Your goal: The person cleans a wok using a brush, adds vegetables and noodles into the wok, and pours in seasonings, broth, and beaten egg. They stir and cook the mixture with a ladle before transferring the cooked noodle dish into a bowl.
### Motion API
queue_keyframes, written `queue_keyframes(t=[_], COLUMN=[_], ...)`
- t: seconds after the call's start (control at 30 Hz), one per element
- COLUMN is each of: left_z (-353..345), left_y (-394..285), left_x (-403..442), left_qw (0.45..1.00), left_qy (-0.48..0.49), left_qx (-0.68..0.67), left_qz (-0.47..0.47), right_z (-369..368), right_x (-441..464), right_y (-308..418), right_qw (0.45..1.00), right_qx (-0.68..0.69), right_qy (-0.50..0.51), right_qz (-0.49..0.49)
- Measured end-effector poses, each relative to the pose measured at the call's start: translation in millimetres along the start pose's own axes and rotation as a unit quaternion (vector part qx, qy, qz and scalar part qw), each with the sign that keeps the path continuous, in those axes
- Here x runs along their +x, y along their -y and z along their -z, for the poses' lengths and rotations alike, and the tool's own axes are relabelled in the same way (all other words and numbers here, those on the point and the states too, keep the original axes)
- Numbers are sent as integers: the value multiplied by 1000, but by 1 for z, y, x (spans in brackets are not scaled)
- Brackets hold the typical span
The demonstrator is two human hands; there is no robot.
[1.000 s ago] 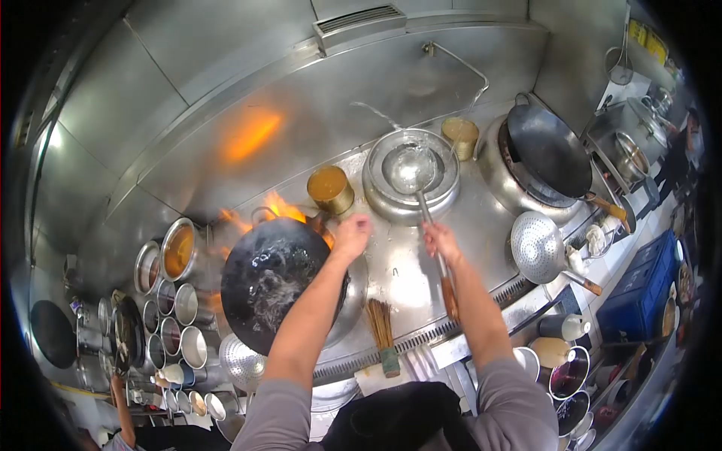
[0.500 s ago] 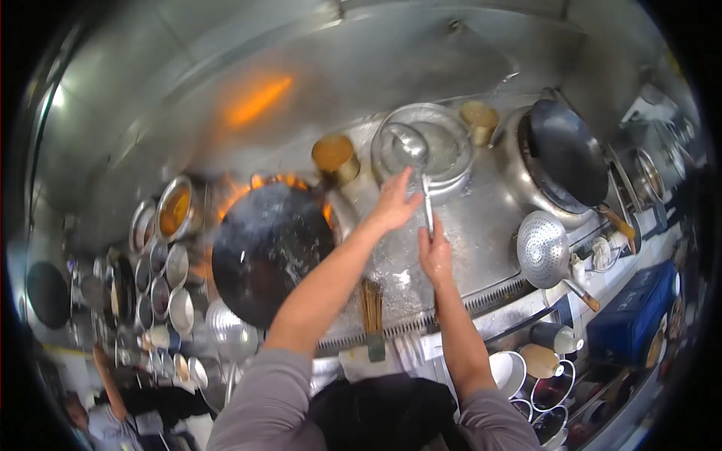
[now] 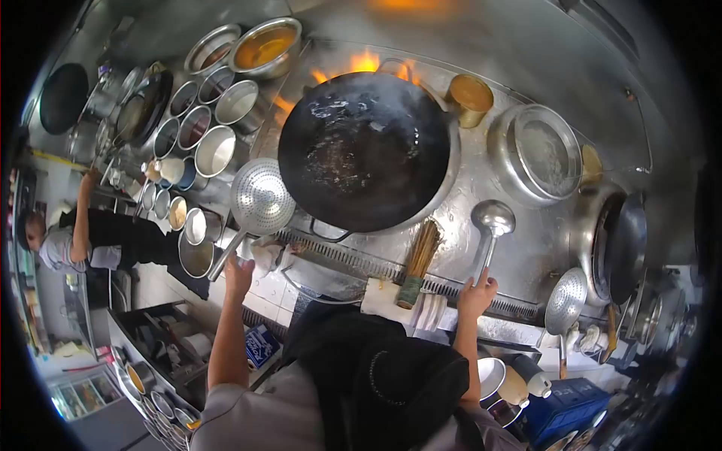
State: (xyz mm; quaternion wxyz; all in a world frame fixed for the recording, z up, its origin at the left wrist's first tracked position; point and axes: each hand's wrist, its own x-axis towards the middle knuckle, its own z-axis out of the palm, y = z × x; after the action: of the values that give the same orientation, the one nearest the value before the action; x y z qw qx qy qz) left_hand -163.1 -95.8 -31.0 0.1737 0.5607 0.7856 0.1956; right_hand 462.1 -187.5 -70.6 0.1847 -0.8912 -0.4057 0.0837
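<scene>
My right hand [image 3: 477, 295] is wrapped round the handle of a steel ladle [image 3: 493, 218]. The ladle's bowl is over the steel stove top [image 3: 459, 252], right of the wok. At the lower left, my left hand [image 3: 239, 275] is closed at the handle of a perforated skimmer [image 3: 262, 197]; its fingertips are partly hidden. The skimmer's round head lies beside the rim of a large black wok [image 3: 363, 154]. Dark, shiny liquid and a little steam show in the wok. Flames [image 3: 365, 62] rise behind it.
Steel pots [image 3: 216, 150] and a bowl of orange liquid [image 3: 265, 49] stand left. A bamboo brush [image 3: 421, 255] lies at the front edge. Rightward are a water basin [image 3: 547, 150], a second wok [image 3: 626, 248] and another skimmer [image 3: 565, 301]. A co-worker [image 3: 83, 233] stands far left.
The view has swung left toward the wok. My left hand has gone from near the ladle to the skimmer's handle. My right hand still holds the ladle, now away from the basin.
</scene>
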Motion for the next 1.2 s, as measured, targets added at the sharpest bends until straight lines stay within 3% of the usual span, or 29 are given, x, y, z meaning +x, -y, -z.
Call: queue_keyframes(t=[0.03,0.1,0.17,0.23,0.27,0.3,0.33,0.37,0.43,0.5,0.53,0.57,0.63,0.67,0.7,0.73,0.77,0.83,0.9,0.97,1.03,1.07,1.1,1.17,1.2], left_z=[-13,-30,-28,-21,-19,-18,-42,-41,-34,-16,-9,-5,1,9,12,10,12,21,17,10,-1,-8,-9,-13,-4], left_y=[34,26,8,-3,-8,-7,28,30,21,-1,-18,-30,-47,-62,-72,-78,-86,-102,-103,-108,-114,-117,-123,-134,-150], left_x=[5,-1,6,11,15,23,28,31,32,37,40,47,61,67,71,75,79,83,81,83,77,74,72,67,64], left_qw=[993,960,970,975,969,961,961,959,913,879,820,749,727,685,642,651,650,645,659,620,622,613,598,568,566], left_qy=[89,123,152,183,203,223,203,209,196,236,236,231,269,294,320,322,320,346,360,411,414,416,424,440,439], left_qx=[-26,-196,-144,-88,-103,-119,-177,-181,-347,-404,-512,-613,-625,-657,-685,-677,-678,-661,-642,-644,-637,-634,-637,-641,-630], left_qz=[73,156,125,87,98,110,58,56,84,91,95,98,88,108,128,124,122,164,155,179,190,222,237,269,302], right_z=[5,-5,-22,-30,-28,-22,-15,-42,109,157,169,171,127,90,48,30,12,49,72,89,71,52,30,18,25], right_x=[-7,-33,-55,-68,-70,-61,-49,-30,-27,-25,-25,-25,-48,-71,-102,-123,-136,-131,-111,-105,-113,-132,-154,-165,-158], right_y=[29,84,121,144,143,131,109,47,152,169,169,170,155,147,115,77,39,102,123,155,153,158,138,97,107], right_qw=[999,994,987,952,953,944,906,907,908,958,972,969,953,948,973,993,984,982,996,991,976,980,994,982,994], right_qx=[-22,-46,-56,-44,-46,128,298,321,333,279,229,161,109,53,50,-41,-41,-65,79,99,-42,-36,-50,-144,-75], right_qy=[23,99,149,296,289,286,275,239,209,52,-44,-162,-264,-294,-213,73,173,149,15,12,-176,-182,-95,102,72], right_qz=[23,28,10,-70,-76,-102,-121,-128,-148,-44,13,95,97,106,75,-78,-30,-97,-42,-94,122,76,16,73,33])
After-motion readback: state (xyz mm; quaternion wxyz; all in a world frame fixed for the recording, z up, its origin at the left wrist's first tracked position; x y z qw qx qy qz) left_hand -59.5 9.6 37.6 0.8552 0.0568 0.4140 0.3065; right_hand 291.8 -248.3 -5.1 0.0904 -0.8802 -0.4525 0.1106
